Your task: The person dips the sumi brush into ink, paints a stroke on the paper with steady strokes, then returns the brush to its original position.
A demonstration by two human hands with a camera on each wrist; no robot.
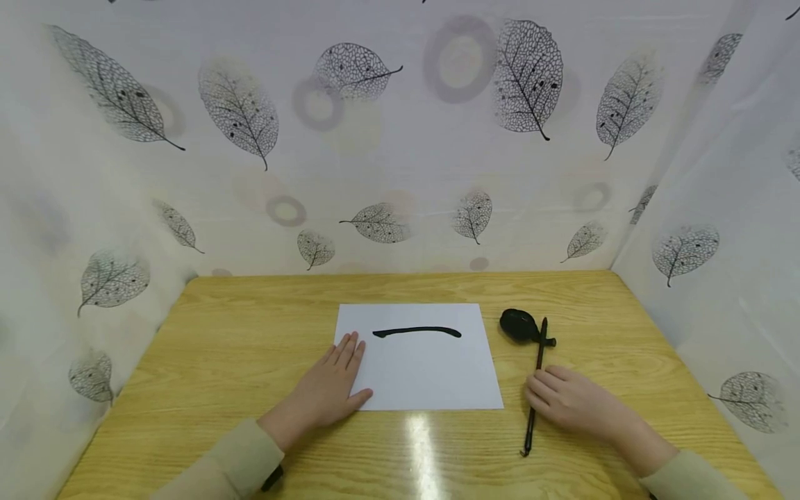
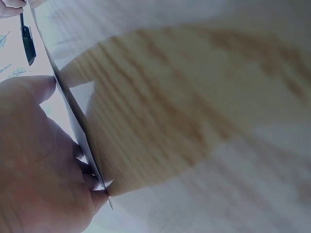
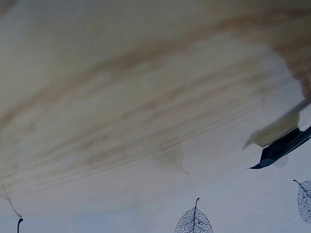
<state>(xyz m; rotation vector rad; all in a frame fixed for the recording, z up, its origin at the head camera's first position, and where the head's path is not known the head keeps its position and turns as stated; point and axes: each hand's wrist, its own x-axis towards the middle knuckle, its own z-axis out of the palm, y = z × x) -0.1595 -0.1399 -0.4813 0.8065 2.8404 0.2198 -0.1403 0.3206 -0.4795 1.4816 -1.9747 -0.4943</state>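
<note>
A white sheet of paper point(image 1: 431, 382) lies on the wooden table with one long black brush stroke point(image 1: 417, 330) across its upper part. My left hand point(image 1: 331, 389) rests flat on its left edge, fingers spread and thumb near the lower corner. To the right of the paper, my right hand point(image 1: 571, 401) holds a dark writing brush point(image 1: 540, 355) by the middle of its handle, fingers curled over it. The brush's tip end points away, over the narrow end of a black gourd-shaped ink dish point(image 1: 517, 323). A loop shows at its near end.
The wooden table point(image 1: 237, 326) has a pale curtain point(image 1: 406, 160) with leaf prints along its back and both sides. Light glares off the wood point(image 1: 420, 451) below the paper.
</note>
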